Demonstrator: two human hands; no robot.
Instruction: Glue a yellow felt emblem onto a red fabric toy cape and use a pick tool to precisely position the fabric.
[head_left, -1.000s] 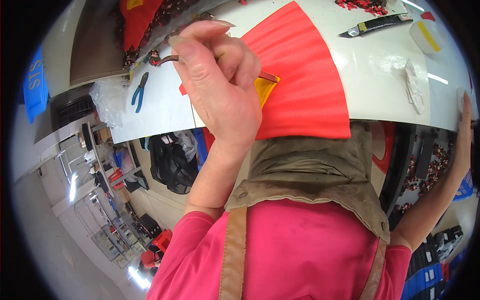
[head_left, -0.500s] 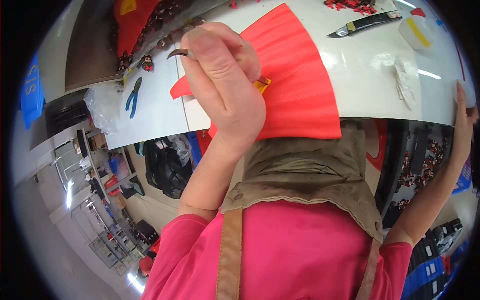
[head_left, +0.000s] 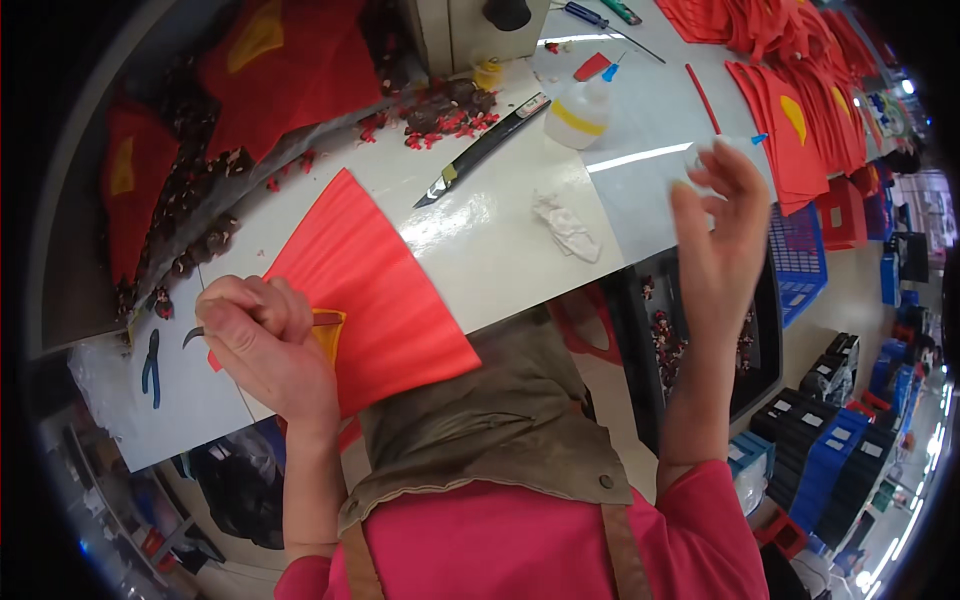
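My left hand [head_left: 265, 345] is closed around a slim tool. Its dark curved tip [head_left: 192, 337] pokes out on one side of the fist, its reddish-brown handle [head_left: 327, 319] on the other. Beneath this hand lies a fan-shaped red sheet [head_left: 385, 285] with a yellow patch [head_left: 333, 342], overhanging the table's front edge above my apron. Part of the sheet is hidden by the fist. My right hand [head_left: 722, 240] is raised at the right with fingers apart and slightly curled, seemingly holding nothing. Just behind its fingertips is a pale bottle with a blue tip [head_left: 760, 138], partly hidden.
A black utility knife [head_left: 482, 150], a clear bottle with a yellow band [head_left: 580, 113] and crumpled tissue [head_left: 567, 228] lie on the table. Pliers [head_left: 151, 368] lie left. Red scraps [head_left: 455, 122] are scattered behind. Stacked red pieces [head_left: 785, 130] fill the far right.
The view has swung to the right. My right hand has come away from the pale bottle at the far right and lifted. The left hand still grips the curved-tipped tool over the red sheet.
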